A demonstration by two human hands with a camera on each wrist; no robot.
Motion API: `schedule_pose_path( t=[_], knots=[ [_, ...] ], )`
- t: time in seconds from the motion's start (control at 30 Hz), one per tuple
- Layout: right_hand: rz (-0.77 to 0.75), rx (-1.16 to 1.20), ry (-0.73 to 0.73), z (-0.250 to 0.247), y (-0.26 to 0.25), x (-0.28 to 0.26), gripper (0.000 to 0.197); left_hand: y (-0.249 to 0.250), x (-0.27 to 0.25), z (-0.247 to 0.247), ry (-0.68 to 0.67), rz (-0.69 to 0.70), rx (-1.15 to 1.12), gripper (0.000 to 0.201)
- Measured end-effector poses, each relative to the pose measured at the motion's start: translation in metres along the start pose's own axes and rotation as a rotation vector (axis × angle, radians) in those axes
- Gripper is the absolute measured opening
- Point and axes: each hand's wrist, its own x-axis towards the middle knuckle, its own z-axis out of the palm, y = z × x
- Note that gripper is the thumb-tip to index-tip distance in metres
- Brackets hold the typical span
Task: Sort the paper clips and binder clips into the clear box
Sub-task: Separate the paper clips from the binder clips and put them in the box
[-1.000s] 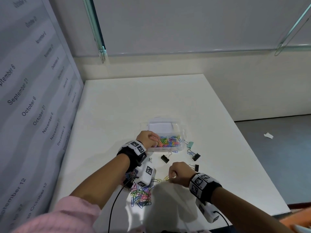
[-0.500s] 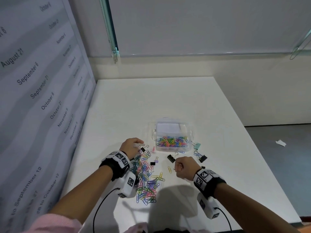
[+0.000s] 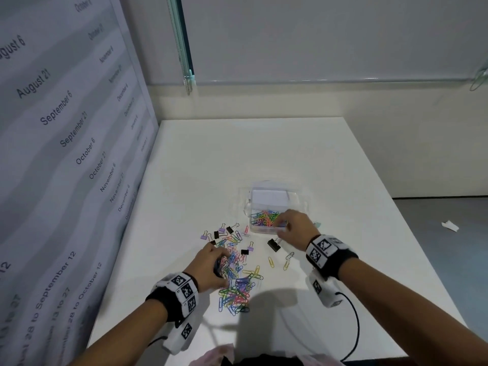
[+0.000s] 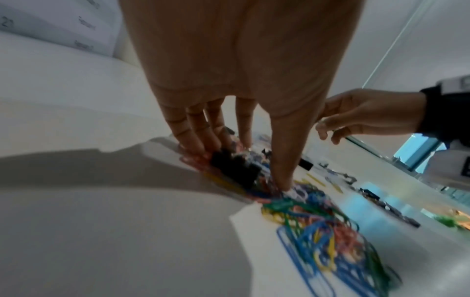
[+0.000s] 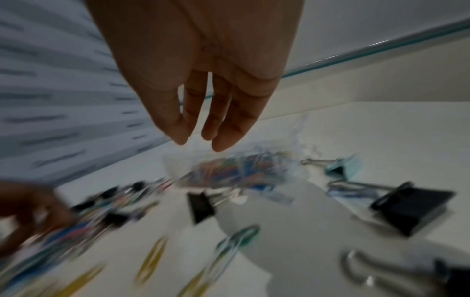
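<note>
The clear box [image 3: 274, 184] stands mid-table with coloured paper clips [image 3: 264, 217] in its near half. My right hand [image 3: 284, 223] hovers over its near right corner, fingers [image 5: 226, 138] hanging relaxed and holding nothing. A pile of loose paper clips [image 3: 235, 283] lies to the box's near left. My left hand [image 3: 224, 257] is down on that pile. In the left wrist view its thumb and fingers [image 4: 193, 144] close on a bunch of clips [image 4: 236, 170], some black. A black binder clip [image 3: 273, 245] lies just in front of the box.
Small purple and black binder clips [image 3: 221, 231] are scattered left of the box; yellow paper clips [image 3: 271, 262] lie nearer me. Teal [image 5: 343, 166] and black [image 5: 412, 209] binder clips sit right of the box. A panel with printed dates [image 3: 66, 154] borders the white table [image 3: 237, 154] on the left.
My right hand went from a closed fist near the table up to the box and opened. My left hand moved from the box back onto the pile and closed on clips.
</note>
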Motion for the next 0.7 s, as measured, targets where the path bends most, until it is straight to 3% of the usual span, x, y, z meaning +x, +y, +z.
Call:
schedule_pose_path(
  t=[0.13, 0.27, 0.37, 0.53, 0.7],
  knots=[
    [-0.147, -0.089, -0.289, 0.032, -0.017, -0.02, 0.017, 0.004, 0.002, 0.012, 0.067, 0.033, -0.007, 0.059],
    [-0.21, -0.217, -0.493, 0.063, -0.027, -0.035, 0.043, 0.016, 0.011, 0.023, 0.116, 0.044, -0.049, 0.058],
    [-0.145, -0.19, -0.455, 0.074, -0.025, -0.043, 0.046, 0.026, 0.019, 0.027, 0.117, 0.082, -0.062, 0.054],
    [-0.072, -0.136, -0.365, 0.065, -0.009, -0.046, 0.02, 0.037, 0.025, 0.023, 0.067, 0.087, -0.179, 0.046],
    [0.054, -0.128, -0.289, 0.044, 0.014, -0.046, 0.012, 0.022, 0.021, 0.009, 0.046, 0.066, -0.277, 0.034]
  ],
)
